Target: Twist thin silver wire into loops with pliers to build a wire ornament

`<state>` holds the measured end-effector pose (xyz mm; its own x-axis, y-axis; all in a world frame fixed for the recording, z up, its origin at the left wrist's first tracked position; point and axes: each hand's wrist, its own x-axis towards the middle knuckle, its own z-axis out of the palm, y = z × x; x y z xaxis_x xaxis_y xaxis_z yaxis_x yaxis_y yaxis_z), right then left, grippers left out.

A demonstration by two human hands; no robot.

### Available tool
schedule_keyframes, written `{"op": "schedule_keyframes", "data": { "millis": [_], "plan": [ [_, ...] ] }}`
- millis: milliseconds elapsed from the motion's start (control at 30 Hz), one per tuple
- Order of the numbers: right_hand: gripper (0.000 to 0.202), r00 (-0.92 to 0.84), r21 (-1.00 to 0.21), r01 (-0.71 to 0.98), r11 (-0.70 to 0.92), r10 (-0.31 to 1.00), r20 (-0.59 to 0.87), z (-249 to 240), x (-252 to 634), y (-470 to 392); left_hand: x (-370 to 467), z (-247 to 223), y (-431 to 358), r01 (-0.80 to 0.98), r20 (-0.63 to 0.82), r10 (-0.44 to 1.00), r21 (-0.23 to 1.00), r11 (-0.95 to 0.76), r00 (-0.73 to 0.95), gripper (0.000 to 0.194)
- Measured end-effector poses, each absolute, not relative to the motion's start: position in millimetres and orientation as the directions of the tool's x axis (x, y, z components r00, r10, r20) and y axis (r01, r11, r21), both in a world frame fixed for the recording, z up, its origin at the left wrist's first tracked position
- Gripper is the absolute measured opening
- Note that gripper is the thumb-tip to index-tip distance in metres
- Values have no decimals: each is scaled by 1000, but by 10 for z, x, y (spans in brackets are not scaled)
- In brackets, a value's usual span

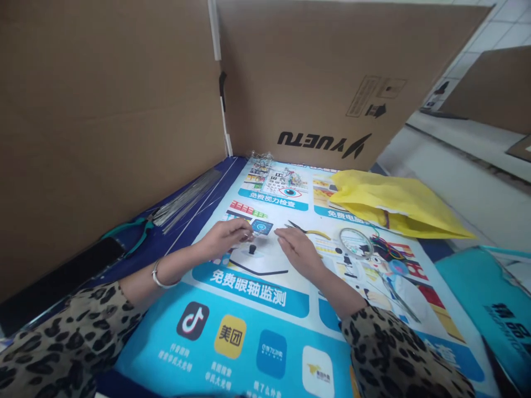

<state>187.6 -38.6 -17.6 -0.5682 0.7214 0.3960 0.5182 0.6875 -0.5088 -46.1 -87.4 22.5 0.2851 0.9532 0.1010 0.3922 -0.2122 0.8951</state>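
Note:
My left hand (pixel 233 234) hovers over the printed sheet (pixel 257 326), its fingers curled into a pinch. Something thin and shiny shows at those fingertips, too small to name. Across a small gap is my right hand (pixel 302 252), fingers stretched toward the left hand and its thumb hidden; I see nothing held in it. Just beyond the right hand lie pliers with yellow handles (pixel 317 234). A clear ring-shaped coil (pixel 355 243) and a tangle of coloured cords (pixel 389 247) rest to its right.
Tall cardboard panels (pixel 290 72) wall off the back and left. At left lie thin metal wires (pixel 186 202), teal-handled pliers (pixel 143 239) and a flat black object (pixel 62 282). A yellow bag (pixel 398 202) and a teal pouch (pixel 485 309) are at right. Small wire pieces (pixel 261 158) sit far back.

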Motion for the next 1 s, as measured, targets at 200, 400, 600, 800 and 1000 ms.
{"op": "schedule_keyframes", "data": {
  "millis": [200,400,600,800,1000],
  "plan": [
    [37,-516,-878,265,399,828,221,-104,1856,-417,-388,373,-865,-350,-205,948,893,283,244,11],
    [53,-666,-931,-275,-241,746,4,23,1781,-537,-273,260,-792,-546,-226,906,736,399,358,12],
    [35,-629,-906,-277,-320,773,-81,-8,1729,-589,-221,117,-683,-527,-258,874,715,459,411,14],
    [29,-485,-929,-253,-270,866,-120,14,1725,-581,-281,95,-648,-525,-247,855,701,483,457,19],
    [33,-384,-935,-192,-297,900,-206,2,1703,-409,-356,140,-496,-424,-198,891,823,378,409,21]
  ]
}}
